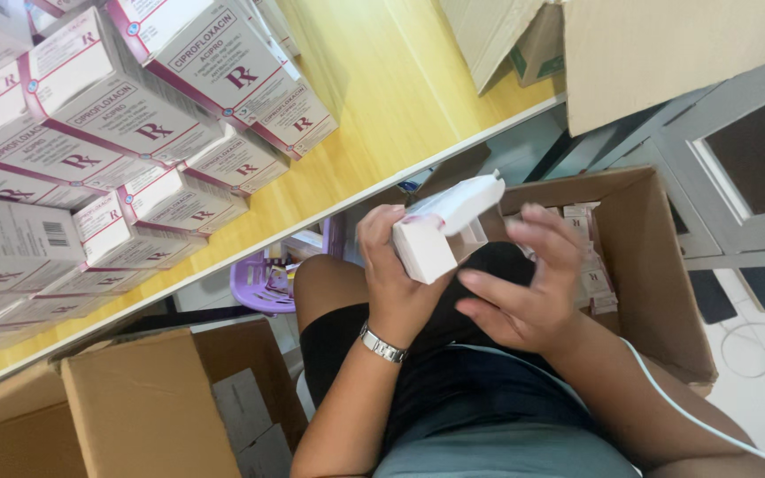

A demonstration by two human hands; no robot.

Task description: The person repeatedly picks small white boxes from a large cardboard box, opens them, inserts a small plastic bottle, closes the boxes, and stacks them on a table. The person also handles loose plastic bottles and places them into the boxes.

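My left hand (pixel 393 279), with a metal watch on its wrist, grips a small white carton (pixel 425 250) whose end flap (pixel 471 199) stands open. It holds the carton above my lap. My right hand (pixel 524 296) hovers just right of the carton with its fingers spread and blurred, and nothing is in it. I cannot tell whether its fingertips touch the carton. Behind both hands is an open cardboard box (pixel 657 283) with more small white cartons (pixel 591 257) inside.
Several white cartons with maroon stripes (pixel 135 115) are stacked on a yellow table (pixel 382 97) at the upper left. A brown cardboard box (pixel 152 407) stands at the lower left, a purple basket (pixel 263 288) sits under the table. A white cable (pixel 692 416) crosses my right arm. A grey cabinet (pixel 745 159) is at the right.
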